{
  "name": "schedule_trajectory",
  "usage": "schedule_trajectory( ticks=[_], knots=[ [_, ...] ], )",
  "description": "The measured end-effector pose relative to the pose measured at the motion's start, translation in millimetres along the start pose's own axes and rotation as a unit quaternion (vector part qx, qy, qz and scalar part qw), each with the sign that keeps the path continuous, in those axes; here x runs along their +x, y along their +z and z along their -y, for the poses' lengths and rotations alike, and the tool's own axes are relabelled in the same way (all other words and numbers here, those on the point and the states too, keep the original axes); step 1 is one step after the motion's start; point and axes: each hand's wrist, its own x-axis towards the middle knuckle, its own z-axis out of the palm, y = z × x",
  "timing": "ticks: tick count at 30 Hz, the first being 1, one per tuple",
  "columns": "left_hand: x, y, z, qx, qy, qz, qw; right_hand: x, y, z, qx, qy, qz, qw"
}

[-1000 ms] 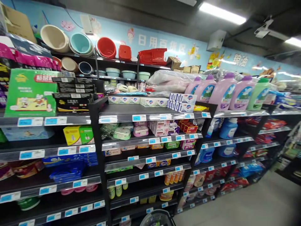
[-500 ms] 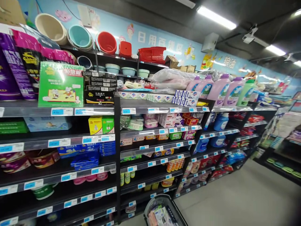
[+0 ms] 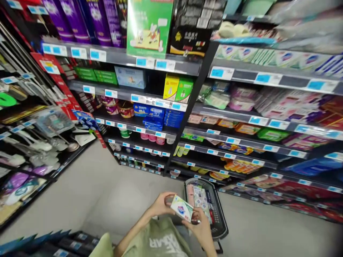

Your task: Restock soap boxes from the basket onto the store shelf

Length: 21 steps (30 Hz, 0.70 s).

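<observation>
Low in the view, a small white and green soap box [image 3: 181, 208] with a blue emblem is held between my two hands. My left hand [image 3: 163, 203] grips its left end, fingers closed around the edge. At the lower right corner, my right hand [image 3: 198, 224] pinches the same box. Just beyond and to the right, a dark shopping basket [image 3: 221, 219] stands on the floor. Inside it lie a pink pack [image 3: 190, 192], a white patterned pack [image 3: 200, 198] and other goods that I cannot make out.
Tall black shelves [image 3: 184, 67] run across the front, with soap boxes [image 3: 246, 53] on an upper right shelf. A rack of kitchen utensils [image 3: 37, 144] stands at the left. Grey floor [image 3: 104, 185] lies between them. Dark packages [image 3: 69, 246] sit at the lower left.
My view has swung left and downward. Both my hands, holding the soap box, have come into sight, and the basket now shows more fully.
</observation>
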Motion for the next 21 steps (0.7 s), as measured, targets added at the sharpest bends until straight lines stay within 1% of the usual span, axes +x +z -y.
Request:
schedule_trajectory(
  ticks=[3, 5, 7, 9, 12, 16, 21],
  knots=[
    [-7.8, -0.5, -4.5, -0.013, 0.011, 0.017, 1.000, -13.5, -0.2, 7.3, 0.029, -0.014, -0.082, 0.996],
    [-15.3, -3.7, -7.7, -0.022, 0.017, 0.023, 0.999, -21.0, -0.6, 21.6, 0.046, -0.022, -0.084, 0.995],
    [-21.7, -7.8, -10.0, -0.023, 0.028, 0.013, 0.999, -24.8, -2.7, 38.4, 0.056, -0.035, -0.088, 0.994],
    [-25.7, -11.2, -10.4, -0.020, 0.040, -0.005, 0.999, -24.4, -6.4, 52.9, 0.059, -0.058, -0.080, 0.993],
    [-29.7, -13.9, -7.8, -0.026, 0.060, -0.020, 0.998, -20.0, -10.9, 65.6, 0.048, -0.086, -0.043, 0.994],
    [-34.5, -16.1, -7.0, -0.026, 0.080, -0.030, 0.996, -16.1, -9.8, 70.6, 0.025, -0.094, -0.030, 0.995],
    [-39.9, -17.5, -13.1, -0.010, 0.085, -0.028, 0.996, -17.3, -6.9, 73.2, 0.029, -0.094, -0.023, 0.995]
  ],
)
